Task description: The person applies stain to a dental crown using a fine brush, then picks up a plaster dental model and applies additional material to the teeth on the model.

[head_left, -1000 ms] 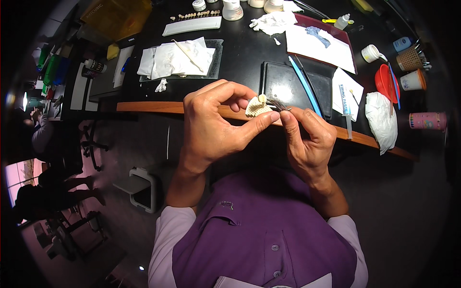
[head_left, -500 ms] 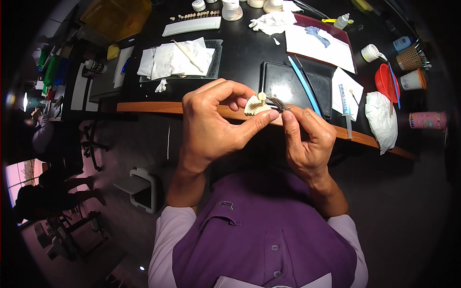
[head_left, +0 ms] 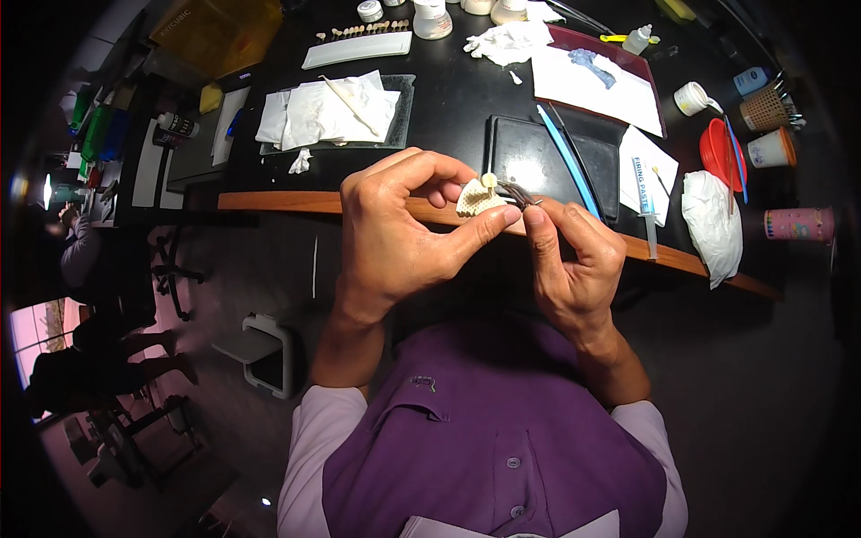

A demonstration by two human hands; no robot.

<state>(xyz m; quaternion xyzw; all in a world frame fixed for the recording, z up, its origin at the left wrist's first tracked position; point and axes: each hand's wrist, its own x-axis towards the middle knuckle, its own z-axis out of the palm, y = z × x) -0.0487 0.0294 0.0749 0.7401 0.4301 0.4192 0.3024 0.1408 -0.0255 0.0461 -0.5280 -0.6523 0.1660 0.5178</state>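
Observation:
My left hand (head_left: 399, 229) is closed around a cream honeycomb firing tray (head_left: 472, 203), gripping it between thumb and fingers. A small, pale, rounded piece like a tooth crown (head_left: 490, 180) sits at the tray's upper edge. Beside it, a dark metal tool (head_left: 518, 194), slim and tong-like, reaches across to the right hand. Pinched thumb and forefinger of my right hand (head_left: 578, 260) hold that tool's near end. My left thumb tip lies close to the tool; whether it touches is hidden. Both hands hover over the table's front edge.
Behind the hands lies a black tray (head_left: 574, 148) with a blue-handled tool (head_left: 570, 160). A paste syringe (head_left: 644, 193) overhangs the wooden edge (head_left: 287, 202) at right, near a crumpled white cloth (head_left: 711, 224). Folded tissues (head_left: 309, 117) lie on the left; a red bowl (head_left: 713, 148) stands far right.

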